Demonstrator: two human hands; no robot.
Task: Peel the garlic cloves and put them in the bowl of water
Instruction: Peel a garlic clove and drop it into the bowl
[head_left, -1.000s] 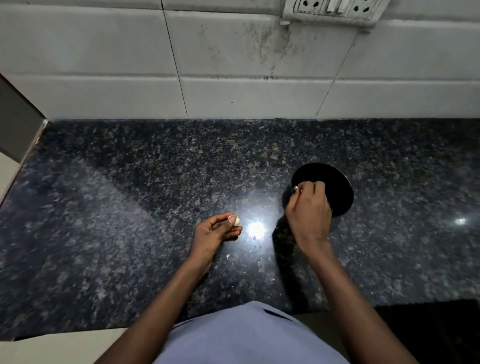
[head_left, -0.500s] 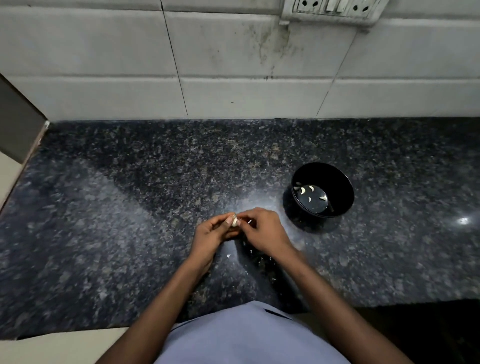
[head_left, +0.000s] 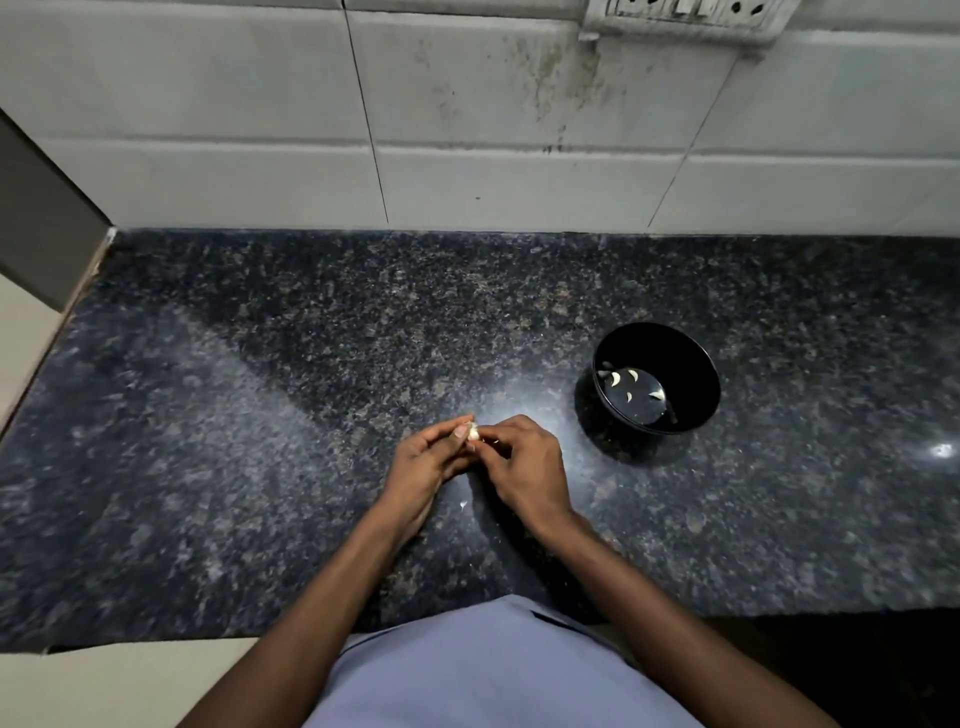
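Both hands meet over the middle of the dark speckled tabletop (head_left: 260, 415). The left hand (head_left: 422, 467) pinches a pale garlic clove (head_left: 472, 431) between thumb and curled fingers (head_left: 441, 431), the clove showing just at the fingertips. The right hand (head_left: 524, 467) comes in from the other side, its fingers curled and their tips touching the same clove; whether they grip the clove itself or a bit of its skin cannot be told, as the contact is small and partly hidden. The two hands touch each other at the clove.

To the right of the right fingers and a little farther from the person stands a black bowl (head_left: 691, 374), apart from both hands. Water lies in its bottom, and several pale peeled cloves (head_left: 615, 379) rest in it; a few are plain, the exact count is hard to read.

Just below the hands, on the near side of the fingers, a tiny white scrap (head_left: 463, 503) lies on the stone; it is too small to tell what it is.

Beyond the fingers, at the far edge of the tabletop, rises a white tiled wall (head_left: 467, 130) with dark stains, and a socket plate (head_left: 685, 15) sits at its top, above and to the right of the hands. The person's pale blue shirt (head_left: 483, 670) fills the near edge.
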